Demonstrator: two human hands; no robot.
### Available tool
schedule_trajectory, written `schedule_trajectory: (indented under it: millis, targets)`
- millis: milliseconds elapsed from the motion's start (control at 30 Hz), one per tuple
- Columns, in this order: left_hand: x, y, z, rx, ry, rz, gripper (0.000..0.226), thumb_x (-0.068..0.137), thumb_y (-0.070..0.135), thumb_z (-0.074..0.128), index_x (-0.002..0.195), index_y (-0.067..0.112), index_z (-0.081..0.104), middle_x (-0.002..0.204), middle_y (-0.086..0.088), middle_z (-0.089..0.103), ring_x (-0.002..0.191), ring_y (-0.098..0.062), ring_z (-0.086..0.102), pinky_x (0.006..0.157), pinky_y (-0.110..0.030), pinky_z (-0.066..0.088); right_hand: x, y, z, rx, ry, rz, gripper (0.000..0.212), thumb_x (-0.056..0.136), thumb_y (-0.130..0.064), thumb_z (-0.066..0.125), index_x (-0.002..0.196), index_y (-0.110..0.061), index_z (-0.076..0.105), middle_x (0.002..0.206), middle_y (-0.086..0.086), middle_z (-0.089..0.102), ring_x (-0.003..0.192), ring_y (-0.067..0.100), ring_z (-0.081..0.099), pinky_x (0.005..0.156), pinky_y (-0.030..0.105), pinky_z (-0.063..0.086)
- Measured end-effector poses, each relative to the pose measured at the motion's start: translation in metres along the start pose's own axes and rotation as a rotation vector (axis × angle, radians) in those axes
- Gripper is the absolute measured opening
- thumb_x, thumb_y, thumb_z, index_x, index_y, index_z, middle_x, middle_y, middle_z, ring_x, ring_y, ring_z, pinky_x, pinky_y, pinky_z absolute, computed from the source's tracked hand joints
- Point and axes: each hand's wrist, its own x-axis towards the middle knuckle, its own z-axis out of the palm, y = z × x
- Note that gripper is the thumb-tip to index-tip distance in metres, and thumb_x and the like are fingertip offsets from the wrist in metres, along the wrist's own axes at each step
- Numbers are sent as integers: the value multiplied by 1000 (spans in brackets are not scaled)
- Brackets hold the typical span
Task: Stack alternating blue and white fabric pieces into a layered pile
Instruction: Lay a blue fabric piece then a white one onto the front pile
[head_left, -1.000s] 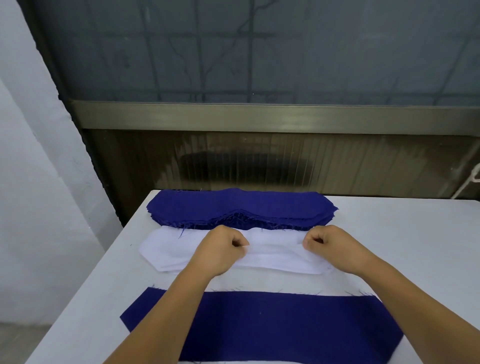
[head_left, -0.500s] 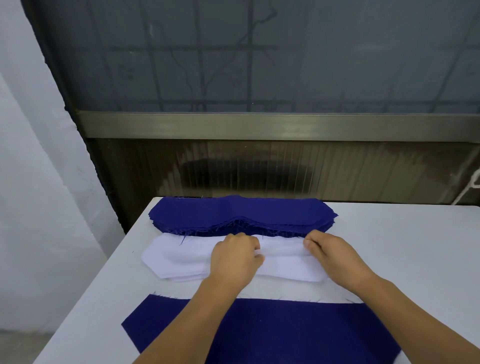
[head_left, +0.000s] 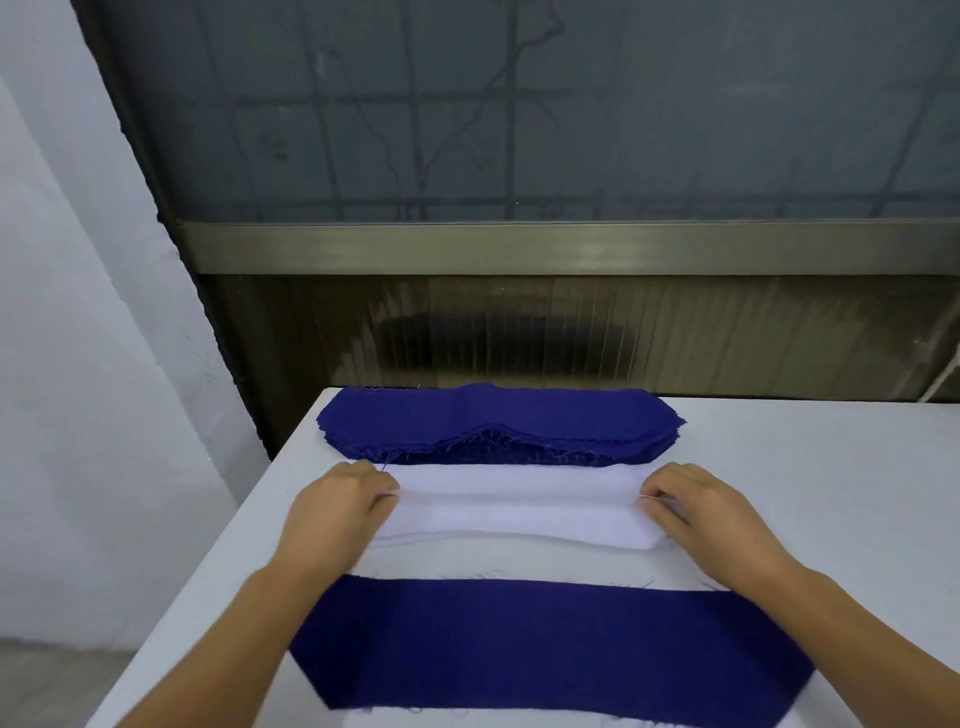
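Table (head_left: 831, 493): white top, carrying every fabric pile
Layered pile (head_left: 545, 639): lying nearest the person, in front of the white stack, a blue piece showing on top with white peeking out beneath
Blue stack (head_left: 488, 423): sitting just behind the white stack, its frayed edges touching it
White stack (head_left: 514, 512): lying between the two blue masses; its top piece is lifting in a soft ridge
Left hand (head_left: 337, 514): fingers curling, pinching the top white piece at its left end
Right hand (head_left: 701, 512): fingers curling, pinching the same piece at its right end
Handling: light, limp, clingy cloth, likely sagging in the middle; gripping both short ends is keeping it taut and peeling off one layer only
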Motion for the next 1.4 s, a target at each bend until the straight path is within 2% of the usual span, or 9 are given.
schedule_trajectory:
  millis: [167,233,367,500,667,933,1067,1200,1400]
  targets:
    - [-32,-1,-24,-20,101,180,13,78,15,77,89,22,76,88,8,70,80,-11,62,71,-19,46,-45,-1,-18,-19,96,-130,7,90,-23,58,87,-29,62,90,-23,57,87,0,53,72,12,42]
    - [-53,0,-25,-25,105,303,8,86,19,67,85,24,74,85,10,67,77,-10,62,70,-16,47,-71,3,-23,-40,100,-180,11,92,-21,57,86,-30,60,91,-24,55,87,-1,52,73,12,41]
    - [-90,5,-14,-20,63,375,31,92,30,41,80,23,70,81,12,63,73,-10,59,68,-21,42,-104,4,-19,-90,103,-273,17,95,-28,46,86,-28,60,90,-21,55,85,0,53,73,13,40]
    - [-108,5,-7,-26,68,344,27,86,23,43,79,21,69,82,13,64,73,-9,61,68,-23,43,-114,-3,-13,-114,159,-316,42,101,-38,31,83,-23,66,89,-15,60,83,2,54,74,12,40]
    - [-118,6,-10,-19,76,284,27,81,21,42,78,21,70,82,15,65,72,-6,63,61,-21,45,-122,-5,-7,-126,212,-376,53,102,-37,27,80,-19,72,86,-12,66,77,6,62,70,16,45]
    - [-120,11,-8,46,162,272,26,74,17,40,68,19,64,70,14,59,59,-5,49,57,-16,31,-123,-7,-6,-251,232,-538,34,85,-9,41,76,-11,74,82,-3,70,71,13,68,59,20,53]
    - [-121,8,-6,44,192,213,23,73,19,40,66,21,62,66,16,56,56,-4,47,46,-19,34,-123,-8,-8,-246,249,-591,61,102,-18,19,81,-14,77,91,-7,72,78,8,69,65,19,56]
    - [-123,7,-7,48,189,181,22,69,21,39,64,21,60,61,15,52,52,-7,46,41,-21,35,-124,-8,-9,-254,208,-591,64,104,-21,17,86,-16,78,98,-6,73,86,8,69,87,11,42]
    - [-125,7,-11,-1,99,119,17,65,26,41,64,22,57,61,14,52,51,-9,46,39,-23,40,-121,-4,-10,-237,122,-608,64,105,-21,16,89,-19,78,100,-8,72,89,6,69,74,19,56]
